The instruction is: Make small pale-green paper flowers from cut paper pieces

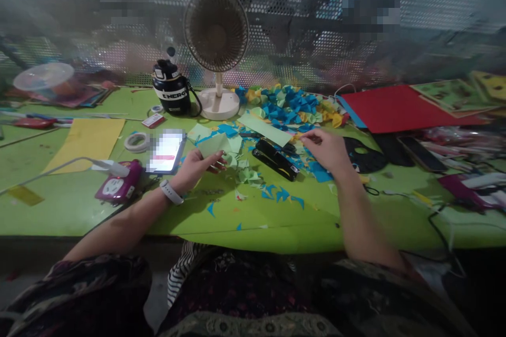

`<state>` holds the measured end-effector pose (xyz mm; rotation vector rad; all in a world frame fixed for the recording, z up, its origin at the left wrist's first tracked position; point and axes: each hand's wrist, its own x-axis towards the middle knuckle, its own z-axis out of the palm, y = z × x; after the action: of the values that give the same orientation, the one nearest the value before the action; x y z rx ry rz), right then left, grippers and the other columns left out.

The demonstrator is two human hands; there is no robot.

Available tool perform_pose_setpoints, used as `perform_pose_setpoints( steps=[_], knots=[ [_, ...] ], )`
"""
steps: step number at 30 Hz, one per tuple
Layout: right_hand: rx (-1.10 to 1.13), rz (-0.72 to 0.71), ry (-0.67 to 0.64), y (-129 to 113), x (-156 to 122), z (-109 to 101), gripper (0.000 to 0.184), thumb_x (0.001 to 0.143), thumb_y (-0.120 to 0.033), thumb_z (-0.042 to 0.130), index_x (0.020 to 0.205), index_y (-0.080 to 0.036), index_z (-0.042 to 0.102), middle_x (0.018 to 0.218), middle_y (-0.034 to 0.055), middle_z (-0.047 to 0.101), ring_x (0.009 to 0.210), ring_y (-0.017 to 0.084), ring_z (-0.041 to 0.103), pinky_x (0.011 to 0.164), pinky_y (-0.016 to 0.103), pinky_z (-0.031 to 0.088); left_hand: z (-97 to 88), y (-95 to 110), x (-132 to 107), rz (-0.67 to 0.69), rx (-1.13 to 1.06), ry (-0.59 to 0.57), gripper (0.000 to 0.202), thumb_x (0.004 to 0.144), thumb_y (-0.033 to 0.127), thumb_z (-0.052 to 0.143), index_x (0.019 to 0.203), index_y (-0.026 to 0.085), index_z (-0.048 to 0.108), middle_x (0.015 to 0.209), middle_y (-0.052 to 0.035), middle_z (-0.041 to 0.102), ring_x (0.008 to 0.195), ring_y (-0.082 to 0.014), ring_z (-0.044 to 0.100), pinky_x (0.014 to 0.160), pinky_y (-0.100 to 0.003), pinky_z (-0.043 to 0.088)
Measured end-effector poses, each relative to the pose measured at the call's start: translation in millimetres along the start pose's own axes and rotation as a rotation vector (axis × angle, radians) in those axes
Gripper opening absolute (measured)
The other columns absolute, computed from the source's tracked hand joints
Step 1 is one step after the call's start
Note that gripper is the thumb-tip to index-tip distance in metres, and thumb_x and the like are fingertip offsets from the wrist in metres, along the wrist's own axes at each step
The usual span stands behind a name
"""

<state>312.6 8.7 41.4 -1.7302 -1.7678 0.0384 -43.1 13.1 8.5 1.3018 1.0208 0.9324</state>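
My left hand (203,166), with a white band at the wrist, is closed on a piece of pale green paper (213,143) over the paper scraps. My right hand (326,148) has its fingertips pinched together beside the end of a pale green paper strip (266,129). A small yellow-orange bit shows at those fingertips, but I cannot make out what they hold. Between the hands a black stapler (275,160) lies on the green table (245,226). Light green cuttings (247,171) and blue cuttings (279,193) lie around it.
Behind the hands are a heap of folded blue and yellow papers (292,105), a fan (216,29) and a black bottle (171,89). To the left lie a lit phone (168,152), a tape roll (136,141) and a yellow sheet (85,139). Red sheets (389,108) lie right.
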Motion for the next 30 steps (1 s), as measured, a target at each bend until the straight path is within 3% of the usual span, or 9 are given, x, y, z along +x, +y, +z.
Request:
perform_pose_setpoints(
  steps=[7, 12, 14, 17, 23, 25, 27, 30],
  knots=[
    [-0.269, 0.009, -0.281, 3.8, -0.7, 14.6, 0.015, 0.082, -0.029, 0.062, 0.091, -0.021, 0.072, 0.098, 0.0071, 0.073, 0.081, 0.022, 0.065, 0.065, 0.030, 0.044, 1.6, -1.0, -0.7, -0.002, -0.027, 0.018, 0.043, 0.073, 0.053, 0.079, 0.076, 0.010, 0.074, 0.076, -0.0124, 0.076, 0.060, -0.0161, 0.069, 0.061, -0.027, 0.057],
    [-0.400, -0.110, -0.384, 12.5, 4.2, 25.1, 0.025, 0.079, -0.031, 0.071, 0.100, -0.018, 0.073, 0.108, 0.0129, 0.070, 0.099, 0.028, 0.063, 0.073, 0.033, 0.047, 1.9, -3.4, 0.0, 0.012, -0.033, -0.006, 0.041, 0.073, 0.051, 0.079, 0.071, 0.011, 0.074, 0.073, -0.0116, 0.075, 0.058, -0.0149, 0.067, 0.061, -0.027, 0.057],
    [-0.411, -0.169, -0.339, 13.6, 5.1, 27.0, 0.020, 0.084, -0.029, 0.067, 0.099, -0.017, 0.074, 0.107, 0.0137, 0.070, 0.102, 0.029, 0.063, 0.077, 0.035, 0.048, 1.6, -4.7, 0.3, 0.021, -0.032, -0.013, 0.041, 0.074, 0.051, 0.078, 0.071, 0.011, 0.075, 0.074, -0.0119, 0.075, 0.058, -0.0149, 0.067, 0.061, -0.027, 0.057],
    [-0.353, -0.194, -0.170, 13.0, 5.5, 25.2, 0.024, 0.092, -0.030, 0.057, 0.098, -0.018, 0.077, 0.099, 0.0126, 0.073, 0.098, 0.028, 0.064, 0.081, 0.037, 0.049, 0.7, -6.4, 0.7, 0.031, -0.027, -0.023, 0.041, 0.075, 0.052, 0.078, 0.073, 0.011, 0.075, 0.075, -0.0124, 0.076, 0.059, -0.0152, 0.068, 0.061, -0.028, 0.057],
    [-0.042, -0.181, 0.135, -0.2, 2.4, 10.4, 0.027, 0.088, -0.041, 0.060, 0.084, -0.020, 0.076, 0.082, 0.0085, 0.072, 0.073, 0.023, 0.065, 0.071, 0.037, 0.051, 0.3, -5.5, 0.4, 0.035, -0.073, -0.040, 0.039, 0.078, 0.051, 0.076, 0.080, 0.012, 0.076, 0.083, -0.0130, 0.077, 0.068, -0.0173, 0.071, 0.065, -0.028, 0.057],
    [0.136, -0.132, 0.218, -11.6, -1.9, 7.2, 0.026, 0.085, -0.043, 0.064, 0.080, -0.020, 0.073, 0.075, 0.0056, 0.071, 0.065, 0.020, 0.064, 0.068, 0.036, 0.053, 1.9, -4.7, -0.3, 0.034, -0.109, -0.061, 0.037, 0.079, 0.049, 0.076, 0.087, 0.013, 0.077, 0.089, -0.0129, 0.078, 0.078, -0.0191, 0.073, 0.070, -0.029, 0.058],
    [0.381, -0.020, 0.209, -25.5, -7.9, 6.6, 0.024, 0.081, -0.044, 0.069, 0.079, -0.020, 0.072, 0.065, 0.0014, 0.068, 0.056, 0.018, 0.064, 0.061, 0.033, 0.054, 4.0, -4.8, -1.2, 0.056, -0.140, -0.078, 0.036, 0.078, 0.047, 0.078, 0.091, 0.014, 0.077, 0.093, -0.0116, 0.078, 0.086, -0.0193, 0.072, 0.076, -0.030, 0.057],
    [0.683, 0.120, 0.187, -46.2, -17.0, 8.4, 0.024, 0.076, -0.044, 0.074, 0.081, -0.021, 0.071, 0.059, -0.0018, 0.066, 0.052, 0.016, 0.065, 0.055, 0.030, 0.056, 7.5, -5.1, -3.3, 0.100, -0.106, -0.089, 0.032, 0.075, 0.043, 0.080, 0.092, 0.016, 0.077, 0.091, -0.0078, 0.078, 0.079, -0.0154, 0.069, 0.074, -0.028, 0.056]
  ],
)
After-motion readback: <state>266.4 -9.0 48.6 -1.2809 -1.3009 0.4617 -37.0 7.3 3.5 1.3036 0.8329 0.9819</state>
